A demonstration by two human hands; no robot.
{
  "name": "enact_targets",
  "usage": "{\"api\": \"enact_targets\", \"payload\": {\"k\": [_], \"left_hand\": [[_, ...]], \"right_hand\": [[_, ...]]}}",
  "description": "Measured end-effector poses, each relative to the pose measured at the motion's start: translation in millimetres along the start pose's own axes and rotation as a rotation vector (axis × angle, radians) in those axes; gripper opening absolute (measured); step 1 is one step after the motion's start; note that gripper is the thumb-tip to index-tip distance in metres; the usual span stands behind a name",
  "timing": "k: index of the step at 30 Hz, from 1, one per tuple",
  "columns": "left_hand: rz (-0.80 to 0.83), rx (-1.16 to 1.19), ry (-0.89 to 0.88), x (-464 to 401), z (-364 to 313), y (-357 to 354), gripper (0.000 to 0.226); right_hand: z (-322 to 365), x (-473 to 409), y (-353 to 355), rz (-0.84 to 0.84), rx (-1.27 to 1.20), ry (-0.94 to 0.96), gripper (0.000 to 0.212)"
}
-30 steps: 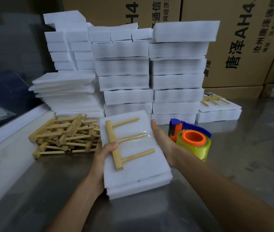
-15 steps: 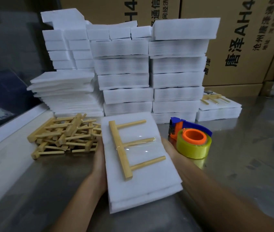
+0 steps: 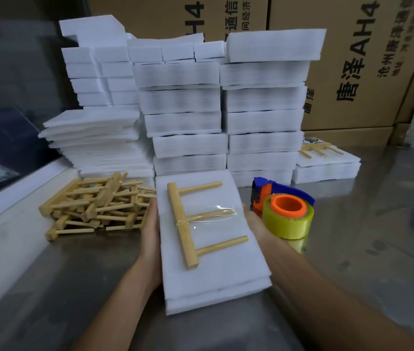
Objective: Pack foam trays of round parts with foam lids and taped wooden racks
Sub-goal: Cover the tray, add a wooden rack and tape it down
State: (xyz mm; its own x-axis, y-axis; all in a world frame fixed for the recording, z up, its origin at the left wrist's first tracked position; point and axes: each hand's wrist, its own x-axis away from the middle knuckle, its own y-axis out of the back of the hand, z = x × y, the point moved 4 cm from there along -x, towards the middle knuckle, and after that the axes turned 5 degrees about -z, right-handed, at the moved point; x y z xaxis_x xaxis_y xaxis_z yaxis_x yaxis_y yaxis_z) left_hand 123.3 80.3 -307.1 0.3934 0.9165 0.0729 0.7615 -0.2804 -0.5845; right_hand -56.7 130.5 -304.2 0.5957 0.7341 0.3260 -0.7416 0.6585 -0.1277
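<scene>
A white foam pack [image 3: 216,272], a tray under a lid, is held above the steel table in front of me. A three-pronged wooden rack [image 3: 187,224] lies on its lid, fixed by a strip of clear tape across the middle prong. My left hand [image 3: 150,231] holds the pack's left edge and my right hand [image 3: 254,221] its right edge. The fingers of both hands are hidden under the foam. No round parts are visible in this pack.
Loose wooden racks [image 3: 94,203] are piled to the left. A tape dispenser [image 3: 287,216] with a yellow roll sits just right of my right hand. Tall foam stacks [image 3: 264,110] stand behind, another racked pack [image 3: 327,163] at back right, cardboard boxes [image 3: 365,59] beyond.
The pack has come up and toward me. My left thumb has left the rack, and both hands have slid to the pack's sides.
</scene>
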Motion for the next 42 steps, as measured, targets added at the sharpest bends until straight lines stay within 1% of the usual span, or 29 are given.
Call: {"api": "enact_targets", "payload": {"k": [2,3,4,5,6,7,9,12,14,15,16,17,19,20,22,25,27,29,30,33,34,35,37,39,42], "left_hand": [[0.017,-0.077,-0.006,0.2,-3.0,3.8,0.055],[0.024,-0.098,-0.001,0.3,-4.4,7.8,0.05],[0.018,-0.116,0.013,0.2,-5.1,9.6,0.044],[0.01,-0.115,0.014,-0.4,-5.5,10.5,0.039],[-0.011,-0.107,-0.001,-1.9,-5.5,11.5,0.037],[-0.027,-0.094,-0.008,-2.9,-5.5,11.5,0.038],[-0.033,-0.009,0.001,-3.4,-5.0,9.7,0.039],[-0.091,0.125,-0.04,-5.7,-6.0,6.1,0.045],[-0.152,0.196,-0.093,-5.7,-5.8,-5.1,0.045],[-0.182,0.199,-0.125,-5.1,-4.2,-11.3,0.044],[-0.198,0.184,-0.147,-4.4,-1.1,-17.2,0.046],[-0.205,0.162,-0.149,-2.8,3.4,-22.2,0.051],[-0.185,0.122,-0.115,0.0,11.2,-26.4,0.064],[-0.185,0.101,-0.105,1.4,11.4,-24.2,0.068],[-0.211,0.079,-0.119,-0.2,3.9,-13.5,0.069],[-0.194,0.062,-0.079,-10.3,-7.0,0.6,0.059],[-0.135,0.023,-0.002,-14.2,-11.5,2.5,0.041],[-0.052,0.024,0.056,-15.2,-12.8,-2.0,0.023],[-0.018,0.033,0.065,-14.8,-12.7,-4.8,0.02],[0.066,0.038,0.039,-12.0,-12.8,-20.7,0.021],[0.086,0.042,0.029,-10.9,-11.8,-26.0,0.021],[0.107,0.039,0.023,-9.2,-10.0,-31.5,0.021],[0.136,0.018,0.017,-5.4,-5.0,-42.0,0.021],[0.175,-0.034,0.001,-1.0,-1.2,-54.6,0.025],[0.202,-0.124,-0.033,1.1,-2.3,-73.7,0.038]], "right_hand": [[-1.4,2.7,-2.8,0.081,-0.204,-0.074,0.029],[-3.2,3.5,-2.8,0.105,-0.202,-0.069,0.024],[-3.7,7.4,-3.4,0.133,-0.178,-0.053,0.024],[-6.7,8.5,-2.1,0.127,-0.141,-0.055,0.036],[-7.6,11.1,-4.6,0.171,-0.117,-0.085,0.049],[-9.7,10.7,-6.8,0.231,-0.1,-0.124,0.056],[-7.9,13.9,-3.1,0.298,-0.134,-0.126,0.062],[-7.1,10.9,12.1,0.327,-0.247,-0.059,0.071],[-9.3,18.8,12.0,0.403,-0.288,-0.044,0.068],[-12.4,23.4,7.0,0.439,-0.256,-0.03,0.065],[-16.8,27.1,1.7,0.443,-0.215,0.011,0.062],[-18.6,26.4,-1.5,0.381,-0.178,0.094,0.06],[-9.0,27.0,3.0,0.18,-0.157,0.279,0.057],[-2.1,28.1,7.8,0.136,-0.156,0.335,0.054],[13.6,27.7,17.9,0.141,-0.155,0.373,0.051],[36.5,23.2,33.5,0.116,-0.109,0.332,0.05],[47.3,20.2,36.7,0.132,-0.099,0.272,0.054],[53.0,19.1,39.7,0.124,-0.188,0.22,0.058],[53.4,19.9,40.7,0.114,-0.277,0.196,0.058],[48.5,29.5,38.9,0.11,-0.57,0.158,0.048],[45.0,34.6,36.1,0.114,-0.601,0.169,0.049],[39.9,39.0,33.1,0.109,-0.579,0.187,0.055],[28.5,47.3,25.4,0.102,-0.45,0.214,0.062],[20.3,55.3,16.7,0.158,-0.376,0.213,0.056],[21.8,59.2,18.4,0.204,-0.442,0.171,0.053]]}}
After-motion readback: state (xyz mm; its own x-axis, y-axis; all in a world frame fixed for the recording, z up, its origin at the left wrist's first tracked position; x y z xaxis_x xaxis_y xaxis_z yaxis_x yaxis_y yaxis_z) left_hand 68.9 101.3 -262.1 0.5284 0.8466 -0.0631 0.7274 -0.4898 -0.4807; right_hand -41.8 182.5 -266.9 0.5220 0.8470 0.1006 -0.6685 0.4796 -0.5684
